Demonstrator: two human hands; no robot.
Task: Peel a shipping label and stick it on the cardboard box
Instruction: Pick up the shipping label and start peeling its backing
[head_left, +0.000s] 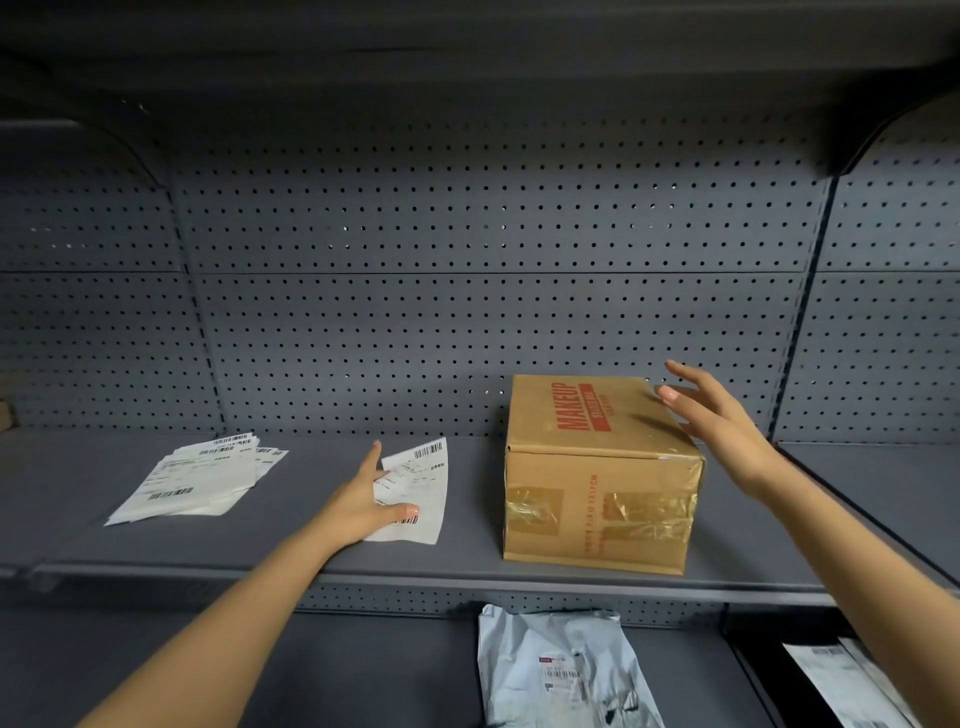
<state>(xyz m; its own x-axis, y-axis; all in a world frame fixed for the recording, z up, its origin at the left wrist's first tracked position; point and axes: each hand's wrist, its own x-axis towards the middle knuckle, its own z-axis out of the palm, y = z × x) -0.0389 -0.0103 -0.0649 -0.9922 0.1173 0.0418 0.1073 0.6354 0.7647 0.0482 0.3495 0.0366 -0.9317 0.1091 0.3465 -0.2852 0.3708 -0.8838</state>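
A brown cardboard box (597, 467) with red "MAKEUP" print and clear tape stands on the grey shelf (322, 551). My left hand (363, 506) holds a white shipping label (418, 491) just above the shelf, left of the box, thumb over its lower part near the barcode. My right hand (722, 421) hovers with fingers spread at the box's far right top corner; whether it touches the box I cannot tell. A fanned stack of further labels (197, 478) lies farther left on the shelf.
A perforated grey back panel (467, 260) rises behind the shelf. On the lower shelf lie a grey plastic mailer bag (561, 670) with a label and more white papers (841, 680) at the right. An upright post (800, 312) divides off the right bay.
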